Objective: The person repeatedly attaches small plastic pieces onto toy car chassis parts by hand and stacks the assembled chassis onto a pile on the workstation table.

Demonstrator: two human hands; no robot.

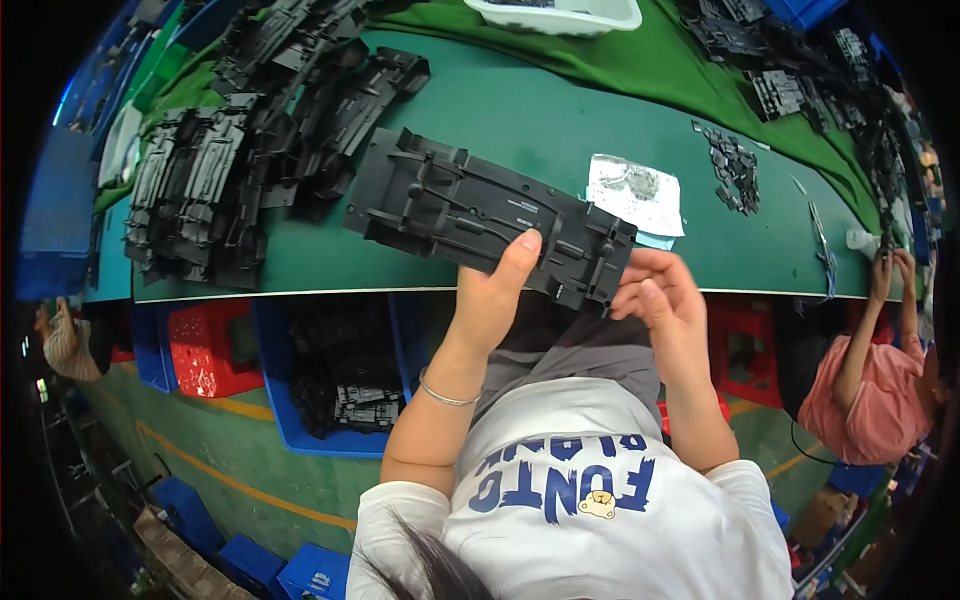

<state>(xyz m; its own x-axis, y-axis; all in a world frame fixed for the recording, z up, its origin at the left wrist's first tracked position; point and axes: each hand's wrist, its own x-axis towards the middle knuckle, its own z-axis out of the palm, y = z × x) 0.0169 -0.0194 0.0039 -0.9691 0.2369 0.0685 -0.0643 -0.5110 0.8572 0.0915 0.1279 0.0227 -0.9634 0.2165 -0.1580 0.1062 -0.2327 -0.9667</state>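
Note:
A long black plastic tray-like part (470,205) with ribs and slots is tilted above the table's near edge. My left hand (498,285) is closed on its near long side, thumb on the upper face and the other fingers hidden underneath. At the part's right end is my right hand (665,300), its fingers curled by the corner. Whether something small sits between those fingertips cannot be made out. Behind this end, a clear bag of small pieces (640,182) lies on a white paper sheet (650,213).
Similar black parts (205,170) are stacked at the left of the green table (470,90). Small black pieces (735,172) lie at right, near a slim blue-handled tool (822,245). A blue bin (275,405) stands below the table edge. Another person (870,390) works at far right.

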